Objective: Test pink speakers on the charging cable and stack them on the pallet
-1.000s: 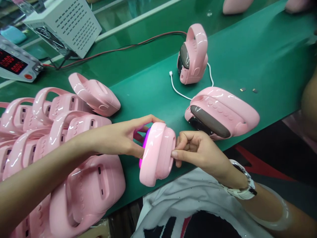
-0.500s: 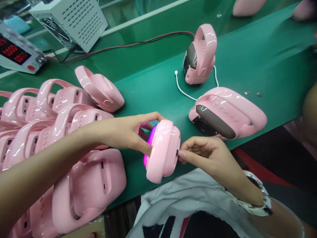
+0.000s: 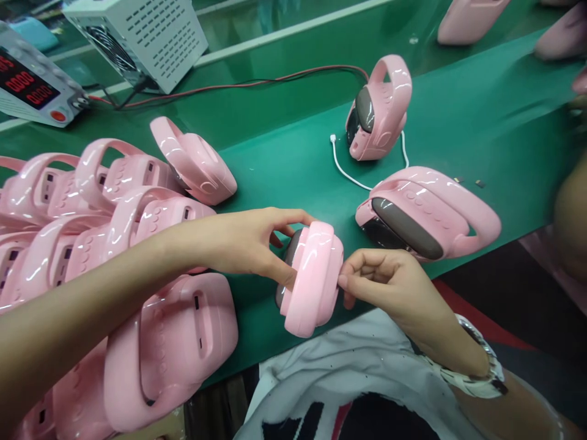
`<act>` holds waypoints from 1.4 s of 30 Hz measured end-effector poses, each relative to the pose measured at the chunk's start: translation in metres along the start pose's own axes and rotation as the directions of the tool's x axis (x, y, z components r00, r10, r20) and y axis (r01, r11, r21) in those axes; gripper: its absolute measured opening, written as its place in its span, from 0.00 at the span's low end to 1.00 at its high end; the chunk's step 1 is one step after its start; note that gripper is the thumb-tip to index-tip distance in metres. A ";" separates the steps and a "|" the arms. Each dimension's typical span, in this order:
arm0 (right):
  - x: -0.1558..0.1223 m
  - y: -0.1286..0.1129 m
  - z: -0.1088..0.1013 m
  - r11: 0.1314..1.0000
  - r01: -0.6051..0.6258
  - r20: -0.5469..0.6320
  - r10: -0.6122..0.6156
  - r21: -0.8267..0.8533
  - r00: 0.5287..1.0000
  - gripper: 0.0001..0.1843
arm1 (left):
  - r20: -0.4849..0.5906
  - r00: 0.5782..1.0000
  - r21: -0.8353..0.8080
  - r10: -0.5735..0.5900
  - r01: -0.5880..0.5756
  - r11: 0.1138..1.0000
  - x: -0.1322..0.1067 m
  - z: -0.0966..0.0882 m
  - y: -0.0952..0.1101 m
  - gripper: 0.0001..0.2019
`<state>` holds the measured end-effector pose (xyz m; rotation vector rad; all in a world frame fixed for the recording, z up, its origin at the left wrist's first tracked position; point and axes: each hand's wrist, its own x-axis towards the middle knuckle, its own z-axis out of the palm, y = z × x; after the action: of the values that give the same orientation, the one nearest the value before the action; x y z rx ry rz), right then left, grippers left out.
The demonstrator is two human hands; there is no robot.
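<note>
A glossy pink portable speaker with a loop handle stands on the green bench just in front of me. My left hand grips it from the left, thumb by the handle and fingers over the far side. Its dark grey face is partly covered by that hand. My right hand is closed in a pinch against the speaker's right side; whatever lies between thumb and fingers is hidden. A second pink speaker lies to the right, and a third pink speaker stands farther back.
Several pink speakers crowd the left side. A power supply with red digits and a vented white box stand at the back left. A white cable and small dark chips lie on the green bench.
The purple glow on the held speaker's face has gone out, leaving it dark grey. The view has shifted slightly. Both hands keep their places at the speaker.
</note>
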<state>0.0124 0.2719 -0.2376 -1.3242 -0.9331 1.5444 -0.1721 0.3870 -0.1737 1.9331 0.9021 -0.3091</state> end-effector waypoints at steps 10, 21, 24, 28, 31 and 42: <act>-0.003 0.011 0.000 0.999 0.009 -0.055 -0.006 0.052 0.998 0.03 | -0.109 0.993 0.124 -0.042 0.055 0.991 -0.002 0.006 0.005 0.40; 0.003 0.021 0.002 0.974 0.036 0.060 -0.050 0.226 0.997 0.09 | 0.032 0.999 -0.047 0.034 -0.033 0.998 0.004 -0.003 -0.004 0.25; 0.005 0.027 -0.002 0.961 0.036 0.089 -0.063 0.275 0.994 0.10 | -0.015 1.000 -0.056 0.008 -0.009 0.998 0.005 0.000 -0.003 0.25; 0.006 0.031 -0.006 0.959 0.035 0.105 -0.067 0.282 0.992 0.10 | -0.052 0.999 -0.117 -0.010 0.004 0.993 0.005 0.005 0.000 0.24; 0.008 0.031 -0.007 0.965 0.026 0.093 -0.052 0.260 0.994 0.11 | -0.057 0.998 -0.131 0.000 -0.007 0.991 0.006 0.007 0.000 0.23; 0.011 0.027 -0.008 0.960 -0.006 0.144 -0.036 0.281 0.989 0.13 | -0.070 0.998 -0.116 -0.004 -0.005 0.993 0.005 0.006 0.001 0.21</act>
<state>0.0162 0.2727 -0.2679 -1.0103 -0.7760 1.7101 -0.1668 0.3844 -0.1790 1.8459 0.9448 -0.1848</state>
